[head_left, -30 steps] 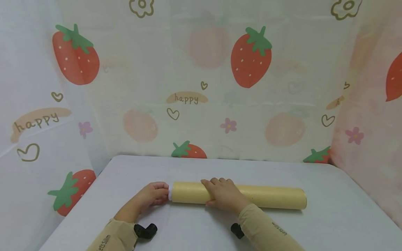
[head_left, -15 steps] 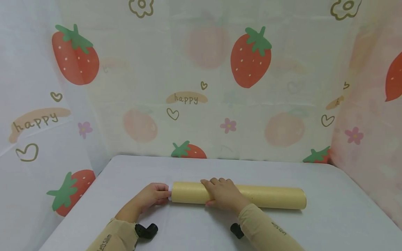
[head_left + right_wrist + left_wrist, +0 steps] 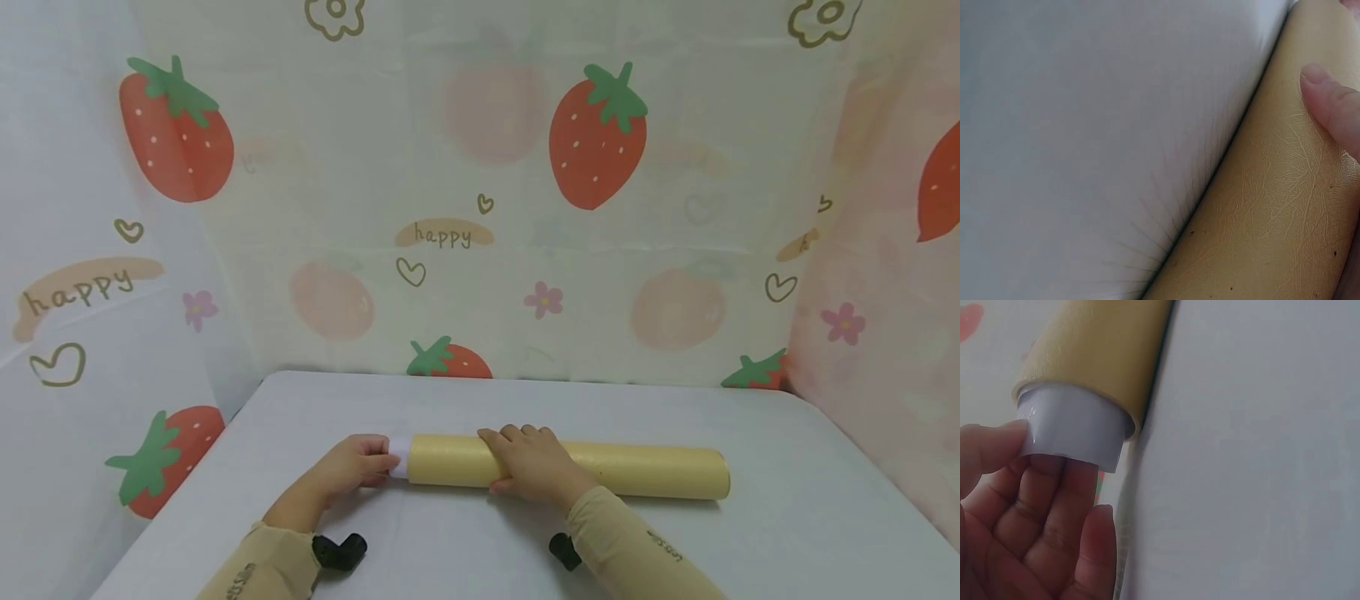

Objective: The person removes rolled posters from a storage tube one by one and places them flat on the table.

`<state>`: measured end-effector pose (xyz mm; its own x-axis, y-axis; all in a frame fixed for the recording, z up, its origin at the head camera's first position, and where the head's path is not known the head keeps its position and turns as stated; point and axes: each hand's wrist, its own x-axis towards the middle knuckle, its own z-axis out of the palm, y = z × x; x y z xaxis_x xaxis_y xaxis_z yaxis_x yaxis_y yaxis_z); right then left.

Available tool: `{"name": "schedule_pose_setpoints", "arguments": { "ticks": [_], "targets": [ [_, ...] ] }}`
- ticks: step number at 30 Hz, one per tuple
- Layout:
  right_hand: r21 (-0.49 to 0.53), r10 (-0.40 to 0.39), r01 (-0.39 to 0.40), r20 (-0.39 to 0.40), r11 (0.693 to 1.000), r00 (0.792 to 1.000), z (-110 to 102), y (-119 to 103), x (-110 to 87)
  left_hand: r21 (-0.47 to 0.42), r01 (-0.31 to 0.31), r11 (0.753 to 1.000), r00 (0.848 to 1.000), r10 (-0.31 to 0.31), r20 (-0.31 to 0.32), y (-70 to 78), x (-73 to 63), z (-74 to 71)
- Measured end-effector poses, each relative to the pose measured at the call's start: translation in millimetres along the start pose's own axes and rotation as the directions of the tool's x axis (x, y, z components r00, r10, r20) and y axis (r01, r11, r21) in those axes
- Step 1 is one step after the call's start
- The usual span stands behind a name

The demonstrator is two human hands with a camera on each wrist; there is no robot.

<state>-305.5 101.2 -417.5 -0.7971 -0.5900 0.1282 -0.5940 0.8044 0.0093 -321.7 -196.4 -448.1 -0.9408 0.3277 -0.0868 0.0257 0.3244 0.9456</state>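
Tan tube (image 3: pixel 645 473) lying on its side on white table (image 3: pixel 810 475), running left to right across the middle, left mouth open. White sheet (image 3: pixel 399 458), curled into a roll, sticking partway out of that mouth.

Left hand (image 3: pixel 348 468) at the left end: pinching the sheet's edge, thumb on the outside, fingertips tucked behind the edge, little finger apart. Right hand (image 3: pixel 534 462) over the tube left of its middle: fingers bent over the far side, thumb on the near side, bracing it.

Step in hand, best guess: drawing the sheet out, tube held still. Direction not certain from a still. Next move probably calls for the same pinch, pull straight along the axis, no squeeze on the tube.

Materials: tube shiny, finely crinkled, a few dark specks, round rim, likely stiff. Sheet smooth, glossy, thin, square-cornered; paper or film, cannot tell. Likely springy once free.
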Motion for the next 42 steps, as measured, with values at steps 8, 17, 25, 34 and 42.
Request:
{"name": "schedule_pose_setpoints", "arguments": {
  "ticks": [8,17,25,34,42],
  "targets": [
    [-0.01,-0.006,0.006,0.0,1.0,1.0,0.4,0.6,0.5,0.018,-0.045,0.999,0.999,0.045,0.002,-3.3,-2.3,-8.3],
    [-0.013,-0.005,0.005,0.001,1.0,1.0,2.1,1.3,1.5,0.06,-0.047,0.997,0.998,0.05,-0.044,-7.9,-3.0,-16.6],
    [-0.012,0.003,-0.002,0.009,1.0,1.0,2.7,1.8,2.4,0.028,0.052,0.998,0.993,-0.049,-0.108,-3.2,0.7,-9.8],
    [-0.005,0.007,-0.007,0.008,1.0,1.0,1.1,0.5,1.3,-0.073,0.168,0.983,0.959,-0.18,-0.22,0.6,7.5,4.4],
    [-0.015,0.006,-0.006,0.007,1.0,1.0,-1.2,-0.7,0.6,-0.111,0.172,0.979,0.951,-0.194,-0.241,4.4,11.2,14.6]
  ]
}}
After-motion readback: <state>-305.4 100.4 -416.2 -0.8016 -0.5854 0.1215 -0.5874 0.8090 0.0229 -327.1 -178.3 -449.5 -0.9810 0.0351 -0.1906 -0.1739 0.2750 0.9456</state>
